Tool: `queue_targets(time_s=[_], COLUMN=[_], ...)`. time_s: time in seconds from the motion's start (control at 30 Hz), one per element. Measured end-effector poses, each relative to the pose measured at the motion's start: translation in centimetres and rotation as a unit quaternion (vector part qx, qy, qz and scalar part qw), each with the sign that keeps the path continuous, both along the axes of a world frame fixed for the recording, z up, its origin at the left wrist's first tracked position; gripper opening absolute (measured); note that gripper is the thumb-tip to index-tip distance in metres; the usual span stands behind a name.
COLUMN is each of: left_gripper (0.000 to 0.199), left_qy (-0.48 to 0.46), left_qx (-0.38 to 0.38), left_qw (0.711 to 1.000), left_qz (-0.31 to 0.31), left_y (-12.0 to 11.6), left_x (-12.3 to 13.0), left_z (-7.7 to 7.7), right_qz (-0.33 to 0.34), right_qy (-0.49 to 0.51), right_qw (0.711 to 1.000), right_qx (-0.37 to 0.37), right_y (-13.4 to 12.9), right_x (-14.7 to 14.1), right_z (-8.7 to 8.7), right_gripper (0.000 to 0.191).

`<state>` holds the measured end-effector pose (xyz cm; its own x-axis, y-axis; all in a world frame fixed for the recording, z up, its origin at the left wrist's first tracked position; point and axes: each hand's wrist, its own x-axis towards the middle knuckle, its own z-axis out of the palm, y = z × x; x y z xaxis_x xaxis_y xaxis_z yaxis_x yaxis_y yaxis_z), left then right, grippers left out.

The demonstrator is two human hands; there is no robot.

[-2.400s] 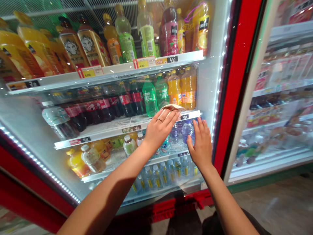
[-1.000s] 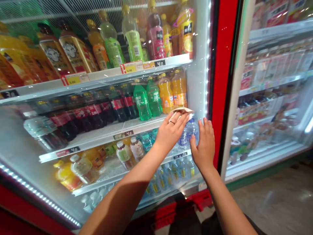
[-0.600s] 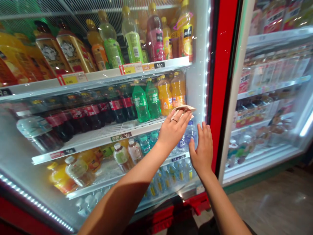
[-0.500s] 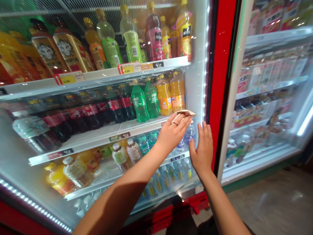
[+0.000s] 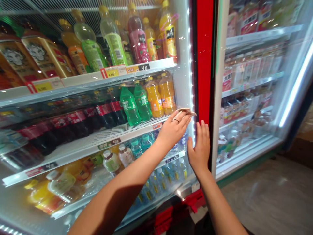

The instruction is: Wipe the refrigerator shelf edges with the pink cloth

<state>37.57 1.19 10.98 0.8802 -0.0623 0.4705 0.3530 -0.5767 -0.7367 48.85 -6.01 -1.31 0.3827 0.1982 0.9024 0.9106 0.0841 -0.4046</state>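
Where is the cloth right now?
In the head view, right of centre, the cloth is under the left hand, just below and right of the orange bottles.

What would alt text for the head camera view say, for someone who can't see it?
A left hand wearing a ring lies flat on a pale cloth before a lit drinks fridge, the open right hand beside it near the red frame. Shelves behind hold green bottles and orange bottles.
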Motion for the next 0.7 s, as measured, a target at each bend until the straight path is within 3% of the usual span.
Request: queue_targets(time_s=[0.2,0.37,0.47,0.6,0.7], left_gripper=[0.049,0.051,0.052,0.051,0.051], left_qy=[-0.028,-0.057,-0.036,0.017,0.017], left_qx=[0.020,-0.021,-0.024,0.000,0.005], left_qw=[0.999,0.998,0.999,0.999,0.999], left_qz=[-0.027,-0.023,-0.027,-0.038,-0.038], left_y=[0.7,0.3,0.1,0.3,0.4], left_x=[-0.8,3.1,4.4,3.5,3.4], left_z=[-0.4,0.7,0.4,-0.5,-0.1], right_qz=[-0.013,-0.021,-0.025,-0.040,-0.045], right_qy=[0.027,0.029,0.031,0.029,0.030], right_qw=[1.000,0.999,0.999,0.999,0.998], right_qx=[-0.002,-0.012,-0.018,-0.021,-0.018], right_y=[-0.8,-0.5,-0.2,-0.2,-0.2], right_x=[1.1,1.9,2.3,2.8,3.2], right_z=[0.0,-0.6,-0.9,-0.9,-0.8], right_gripper=[0.076,0.076,0.077,0.078,0.077])
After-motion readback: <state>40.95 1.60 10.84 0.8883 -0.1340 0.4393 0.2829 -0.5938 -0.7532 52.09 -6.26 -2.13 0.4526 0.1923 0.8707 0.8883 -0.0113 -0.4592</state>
